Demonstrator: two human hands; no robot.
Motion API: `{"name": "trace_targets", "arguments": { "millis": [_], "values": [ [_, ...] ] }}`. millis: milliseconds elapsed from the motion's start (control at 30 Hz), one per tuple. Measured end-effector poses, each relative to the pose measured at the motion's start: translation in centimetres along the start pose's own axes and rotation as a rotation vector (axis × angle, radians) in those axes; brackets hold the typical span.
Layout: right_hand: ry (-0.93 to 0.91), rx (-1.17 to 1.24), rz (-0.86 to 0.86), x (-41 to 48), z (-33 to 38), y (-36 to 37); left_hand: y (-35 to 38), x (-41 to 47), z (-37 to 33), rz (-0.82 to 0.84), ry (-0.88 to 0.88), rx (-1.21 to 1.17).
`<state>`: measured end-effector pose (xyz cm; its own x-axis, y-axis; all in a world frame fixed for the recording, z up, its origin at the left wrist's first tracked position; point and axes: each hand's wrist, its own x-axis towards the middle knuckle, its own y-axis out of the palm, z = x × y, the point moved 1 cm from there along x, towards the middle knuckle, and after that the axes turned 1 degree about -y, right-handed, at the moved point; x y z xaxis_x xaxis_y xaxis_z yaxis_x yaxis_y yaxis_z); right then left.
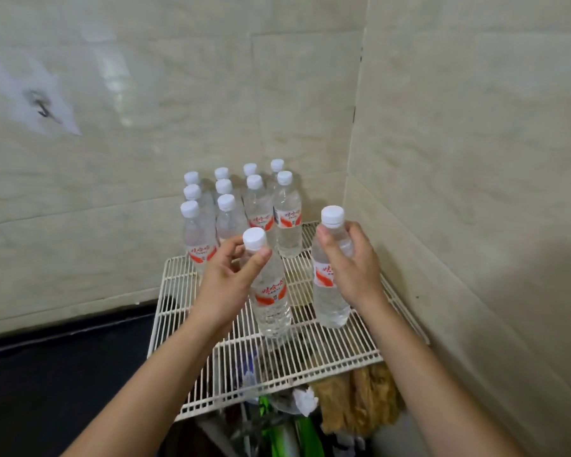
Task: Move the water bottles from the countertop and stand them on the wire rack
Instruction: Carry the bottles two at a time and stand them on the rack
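Observation:
A white wire rack (310, 361) sits in the tiled corner. Several clear water bottles (259, 209) with white caps and red-and-white labels stand in rows at its back. My left hand (226, 278) grips the shoulder of one bottle (271, 301), which stands upright on the rack's middle. My right hand (353, 262) grips the upper part of a second bottle (330, 298), upright on the rack to the right.
Tiled walls (475, 159) close in behind and to the right of the rack. A dark countertop (63, 374) lies to the left. Under the rack's front are a brown fibrous bundle (360, 400), green items (307, 433) and clutter.

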<state>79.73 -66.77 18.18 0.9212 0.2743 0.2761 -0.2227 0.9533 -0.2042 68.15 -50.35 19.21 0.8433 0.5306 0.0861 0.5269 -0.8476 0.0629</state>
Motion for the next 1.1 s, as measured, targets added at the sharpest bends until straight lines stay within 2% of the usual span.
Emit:
{"name": "trace_targets", "arguments": {
  "millis": [100, 333, 500, 667, 767, 933, 1100],
  "values": [
    [-0.003, -0.035, -0.018, 1.8, -1.3, -0.1, 0.3, 1.1, 0.6, 0.003, -0.012, 0.070],
    [-0.076, -0.085, 0.081, 2.6, -1.9, 0.3, 0.1, 2.4, 1.4, 0.019, 0.006, 0.150],
    [-0.026, -0.092, 0.128, 2.4, -1.5, -0.3, -0.9, 3.1, 1.5, 0.101, 0.028, 0.214],
    [-0.122, -0.369, 0.234, 2.5, 0.8, -2.0, -1.6, 3.3, 0.9, 0.069, 0.166, 0.384],
    [-0.198, -0.529, 0.257, 2.5, 2.0, -2.2, -1.5, 3.7, 0.4, 0.031, 0.279, 0.563],
    [-0.201, -0.522, 0.290, 5.1, 2.9, -1.5, -0.7, 6.4, -2.1, 0.031, 0.330, 0.572],
    [-0.228, -0.580, 0.326, 10.0, 3.2, 0.5, 0.3, 10.9, -6.0, 0.047, 0.369, 0.693]
  ]
}}
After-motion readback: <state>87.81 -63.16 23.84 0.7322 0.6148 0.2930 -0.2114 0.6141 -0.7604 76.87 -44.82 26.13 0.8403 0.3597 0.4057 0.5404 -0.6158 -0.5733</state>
